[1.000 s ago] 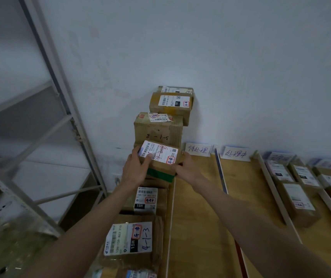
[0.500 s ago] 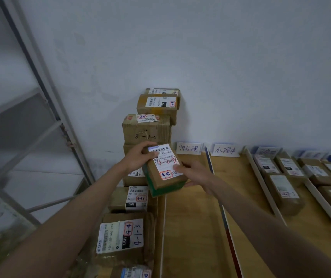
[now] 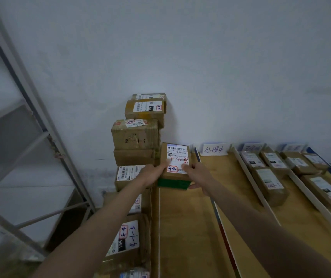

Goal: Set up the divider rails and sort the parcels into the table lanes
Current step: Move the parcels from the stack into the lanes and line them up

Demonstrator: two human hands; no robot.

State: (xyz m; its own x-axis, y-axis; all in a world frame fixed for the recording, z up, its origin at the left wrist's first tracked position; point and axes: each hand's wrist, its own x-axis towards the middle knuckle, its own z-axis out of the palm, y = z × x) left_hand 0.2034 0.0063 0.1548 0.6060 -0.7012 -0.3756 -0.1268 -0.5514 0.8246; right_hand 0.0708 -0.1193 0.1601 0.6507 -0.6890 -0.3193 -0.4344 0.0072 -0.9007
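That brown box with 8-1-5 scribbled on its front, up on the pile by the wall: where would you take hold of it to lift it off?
Take the 8-1-5 box by its two short side faces, one hand each, coming from the front. Its front faces you and its left side is open. The back is against the wall, and another parcel looks to sit partly on its rear top, so I would lift that off first.

Counts on the table [image 3: 190, 227] and beside it

Two hands hold one parcel [image 3: 175, 163]. About eight parcels are stacked on the left, about seven lie in the right lanes. Four divider rails are seen. One paper sign [image 3: 214, 149] is readable, two others are blurred.
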